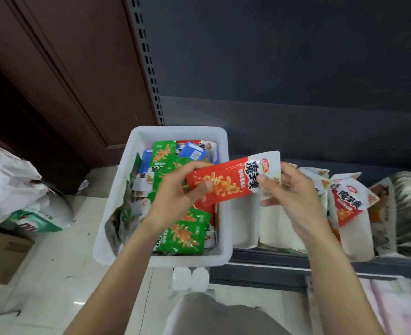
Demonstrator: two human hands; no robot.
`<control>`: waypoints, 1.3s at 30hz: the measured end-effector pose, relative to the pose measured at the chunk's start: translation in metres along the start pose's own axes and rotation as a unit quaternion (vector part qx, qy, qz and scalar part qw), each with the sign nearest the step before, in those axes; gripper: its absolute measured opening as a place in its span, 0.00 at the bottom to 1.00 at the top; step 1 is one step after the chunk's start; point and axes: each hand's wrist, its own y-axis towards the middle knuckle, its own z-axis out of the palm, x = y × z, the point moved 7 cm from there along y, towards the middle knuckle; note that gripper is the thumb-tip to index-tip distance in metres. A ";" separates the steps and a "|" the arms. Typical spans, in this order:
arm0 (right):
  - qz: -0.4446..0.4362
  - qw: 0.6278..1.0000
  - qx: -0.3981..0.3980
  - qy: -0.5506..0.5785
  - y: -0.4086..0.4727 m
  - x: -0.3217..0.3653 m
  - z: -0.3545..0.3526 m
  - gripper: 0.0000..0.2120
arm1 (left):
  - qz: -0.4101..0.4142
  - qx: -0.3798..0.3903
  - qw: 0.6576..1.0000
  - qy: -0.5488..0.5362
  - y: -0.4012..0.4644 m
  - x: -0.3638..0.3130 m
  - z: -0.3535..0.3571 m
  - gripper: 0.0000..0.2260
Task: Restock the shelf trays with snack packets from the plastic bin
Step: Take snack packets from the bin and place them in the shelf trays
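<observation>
Red snack packet [226, 183] held over the gap between white bin [136, 151] and shelf trays [245, 226], left hand [175, 194] pinching its lower end, right hand [289, 189] pinching the top; best slid upright, label forward, into the empty tray beside the stocked red packets [347, 201].

Two bare forearms, no sleeves, left hand [175, 189] and right hand [293, 189] ungloved and ringless (grey garment [214, 313] below, blurred).

The dark shelf [272, 261] carries white trays [245, 221] under the right hand; the white plastic bin [117, 221], under the left hand, overhangs the tiled floor [54, 274].
</observation>
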 end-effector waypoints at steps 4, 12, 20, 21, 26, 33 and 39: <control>-0.042 0.996 -0.082 -0.009 -0.038 0.004 -0.076 0.09 | 0.023 0.044 0.999 -0.009 0.006 -0.013 0.078 0.12; -0.148 0.859 -0.410 -0.268 -0.126 0.026 -0.234 0.03 | 0.125 0.064 0.947 0.289 0.007 -0.011 0.235 0.21; -0.068 0.780 -0.238 -0.575 -0.057 -0.024 -0.235 0.08 | 0.149 0.092 0.832 0.527 0.003 0.021 0.311 0.38; -0.072 0.782 -0.215 -0.581 -0.046 -0.030 -0.229 0.08 | 0.144 0.095 0.826 0.537 0.004 0.023 0.312 0.40; -0.123 0.761 -0.159 -0.617 -0.004 -0.057 -0.217 0.11 | 0.131 0.120 0.808 0.562 0.010 0.030 0.315 0.39; -0.156 0.774 -0.220 -0.572 0.003 -0.055 -0.229 0.20 | 0.150 0.112 0.809 0.557 0.016 0.031 0.313 0.33; -0.210 0.835 -0.282 -0.424 -0.047 -0.027 -0.222 0.14 | 0.201 0.065 0.881 0.423 0.009 0.003 0.275 0.24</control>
